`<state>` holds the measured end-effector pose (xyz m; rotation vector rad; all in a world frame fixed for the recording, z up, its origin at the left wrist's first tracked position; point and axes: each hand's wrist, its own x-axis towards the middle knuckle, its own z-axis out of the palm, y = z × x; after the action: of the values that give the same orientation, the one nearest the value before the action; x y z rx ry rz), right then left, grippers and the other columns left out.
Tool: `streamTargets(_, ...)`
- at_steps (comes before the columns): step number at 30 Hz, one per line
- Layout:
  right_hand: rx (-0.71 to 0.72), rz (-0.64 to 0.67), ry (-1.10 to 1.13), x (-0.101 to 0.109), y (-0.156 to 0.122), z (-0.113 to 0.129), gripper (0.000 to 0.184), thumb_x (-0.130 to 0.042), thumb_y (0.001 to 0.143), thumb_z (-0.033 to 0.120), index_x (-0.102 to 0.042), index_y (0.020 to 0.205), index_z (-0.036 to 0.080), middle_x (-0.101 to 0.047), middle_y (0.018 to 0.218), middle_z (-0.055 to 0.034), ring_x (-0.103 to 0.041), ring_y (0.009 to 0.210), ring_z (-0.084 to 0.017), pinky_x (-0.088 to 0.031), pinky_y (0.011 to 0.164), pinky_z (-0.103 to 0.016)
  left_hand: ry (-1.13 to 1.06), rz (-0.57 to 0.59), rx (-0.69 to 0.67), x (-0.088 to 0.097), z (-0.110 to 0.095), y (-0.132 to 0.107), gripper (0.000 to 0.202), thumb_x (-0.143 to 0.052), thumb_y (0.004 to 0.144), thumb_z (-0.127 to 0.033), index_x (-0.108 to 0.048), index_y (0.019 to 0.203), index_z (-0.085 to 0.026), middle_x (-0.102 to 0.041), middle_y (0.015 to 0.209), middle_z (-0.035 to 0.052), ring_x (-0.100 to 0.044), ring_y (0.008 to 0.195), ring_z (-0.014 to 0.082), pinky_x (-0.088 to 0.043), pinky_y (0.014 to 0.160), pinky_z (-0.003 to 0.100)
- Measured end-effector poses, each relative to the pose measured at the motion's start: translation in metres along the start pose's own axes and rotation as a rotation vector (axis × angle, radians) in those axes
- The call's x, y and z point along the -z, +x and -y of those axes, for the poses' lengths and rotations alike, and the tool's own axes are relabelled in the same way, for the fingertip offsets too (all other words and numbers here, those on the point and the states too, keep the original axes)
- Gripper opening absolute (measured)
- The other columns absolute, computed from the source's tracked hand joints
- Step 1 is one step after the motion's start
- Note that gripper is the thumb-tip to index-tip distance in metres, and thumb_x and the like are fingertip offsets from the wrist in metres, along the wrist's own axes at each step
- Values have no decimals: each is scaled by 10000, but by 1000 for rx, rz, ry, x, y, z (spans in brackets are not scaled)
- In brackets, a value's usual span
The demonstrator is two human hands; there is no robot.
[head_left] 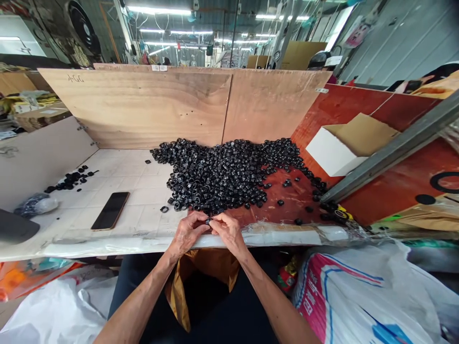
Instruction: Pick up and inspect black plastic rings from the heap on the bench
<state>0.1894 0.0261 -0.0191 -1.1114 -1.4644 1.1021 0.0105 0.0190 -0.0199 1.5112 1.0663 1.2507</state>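
Left hand (188, 232) and right hand (228, 231) pinch small black plastic-looking piece (208, 221) at fingertips; loose grip could drop it into open brown papery sack (223, 267) below.

Glossy black rings (215, 177) before a smooth, matt plywood panel (161, 107).
The rings look plastic; the side panel (340, 107), red-coated wood with slight sheen; the box (332, 153), matt cardboard; the strut (394, 144), dull grey metal; the phone (110, 210), glossy and glass-like; the sack (358, 291), crinkled plastic.
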Motion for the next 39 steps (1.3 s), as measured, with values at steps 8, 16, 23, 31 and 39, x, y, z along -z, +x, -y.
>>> streamTargets(8, 346, 38, -125, 11, -2, 11, 162, -642, 906, 260, -761, 1012, 229, -725, 1032, -65, -699, 900, -196, -571, 765, -295, -159, 46, 184, 1, -8, 5, 287, -818, 779, -303, -733, 1019, -169, -741, 965, 45, -697, 843, 191, -556, 790, 305)
streamTargets(16, 123, -38, -373, 11, -11, 1, 354, -645, 905, 533, -735, 889, 191, -753, 781, -91, -694, 708, -239, -547, 681, -332, 151, 55, -166, -7, -5, -4, 170, -739, 901, -237, -730, 1061, -182, -745, 1079, 95, -704, 1034, 239, -550, 959, 366)
streamTargets(23, 80, -8, -338, 9, -11, 5, 356, -630, 909, 516, -744, 964, 183, -739, 753, -65, -674, 621, -212, -540, 606, -309, 179, 27, -163, -7, -13, -8, 186, -743, 894, -227, -752, 1069, -162, -761, 1055, 87, -712, 1041, 250, -534, 979, 361)
streamTargets(31, 384, 33, -183, 10, -8, 4, 124, -653, 946, 260, -758, 1007, 234, -703, 1082, -84, -689, 1007, -231, -571, 881, -372, -207, 42, 225, 0, -7, 3, 289, -839, 750, -273, -769, 1006, -158, -761, 919, 41, -706, 810, 191, -554, 745, 296)
streamTargets(39, 295, -4, -69, 5, -6, -1, 131, -640, 934, 247, -727, 1031, 235, -710, 1072, -79, -698, 976, -221, -596, 833, -338, -208, 3, 209, -2, -8, 4, 318, -873, 724, -339, -737, 961, -175, -748, 941, 35, -709, 846, 198, -574, 814, 330)
